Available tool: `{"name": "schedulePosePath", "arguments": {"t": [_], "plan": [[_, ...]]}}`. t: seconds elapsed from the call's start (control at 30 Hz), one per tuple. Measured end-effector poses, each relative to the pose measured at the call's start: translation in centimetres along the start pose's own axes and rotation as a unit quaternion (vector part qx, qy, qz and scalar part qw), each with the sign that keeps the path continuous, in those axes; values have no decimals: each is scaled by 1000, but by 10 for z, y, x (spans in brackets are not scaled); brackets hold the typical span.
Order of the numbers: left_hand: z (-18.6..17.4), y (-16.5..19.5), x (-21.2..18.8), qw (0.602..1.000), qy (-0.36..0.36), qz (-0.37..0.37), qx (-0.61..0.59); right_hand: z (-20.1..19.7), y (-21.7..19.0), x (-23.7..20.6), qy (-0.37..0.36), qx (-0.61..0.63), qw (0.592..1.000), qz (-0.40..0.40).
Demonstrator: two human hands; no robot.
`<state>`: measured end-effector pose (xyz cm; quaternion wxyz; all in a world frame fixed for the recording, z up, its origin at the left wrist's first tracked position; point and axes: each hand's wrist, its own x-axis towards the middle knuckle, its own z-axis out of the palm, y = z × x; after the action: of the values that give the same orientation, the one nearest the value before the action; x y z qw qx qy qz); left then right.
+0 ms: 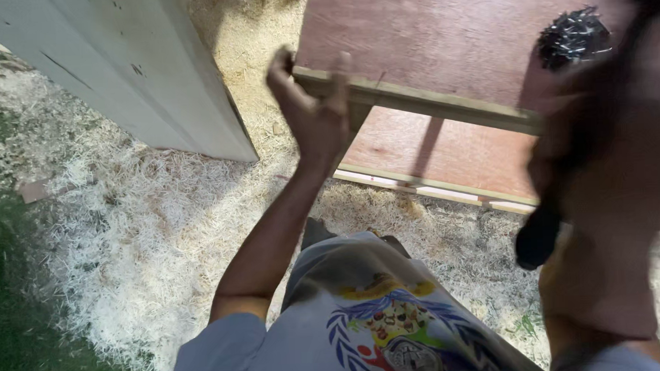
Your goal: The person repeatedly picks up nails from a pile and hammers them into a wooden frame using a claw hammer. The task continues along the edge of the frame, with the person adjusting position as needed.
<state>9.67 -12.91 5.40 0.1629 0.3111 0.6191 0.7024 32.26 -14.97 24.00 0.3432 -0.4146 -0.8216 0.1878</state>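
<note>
My left hand [314, 109] is raised over the left end of a pale wooden batten [444, 105], with thumb and fingers curled around that end. The batten lies across a reddish-brown plywood board [427, 28]. My right hand [599, 154] is very near the camera and blurred. It is closed on a tool with a dark handle [538, 237], whose butt end sticks out below the fist. The tool's head is hidden. A pile of dark nails [573, 36] lies on the board at the upper right, just beyond my right hand.
A white-painted panel [128, 68] stands at the upper left. Sawdust and wood shavings [149, 228] cover the ground, with grass [13, 321] at the left edge. A second board edge with a light strip [432, 185] runs below the batten.
</note>
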Motion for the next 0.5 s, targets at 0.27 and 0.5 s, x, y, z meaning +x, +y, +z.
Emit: {"name": "schedulePosePath", "arguments": {"t": [0.27, 0.5], "plan": [[-1, 5, -1, 997, -45, 57, 15, 7, 21, -6, -64, 478, 814, 322], [2, 6, -3, 997, -46, 59, 2, 37, 79, -21, -70, -452, 889, -34]]}}
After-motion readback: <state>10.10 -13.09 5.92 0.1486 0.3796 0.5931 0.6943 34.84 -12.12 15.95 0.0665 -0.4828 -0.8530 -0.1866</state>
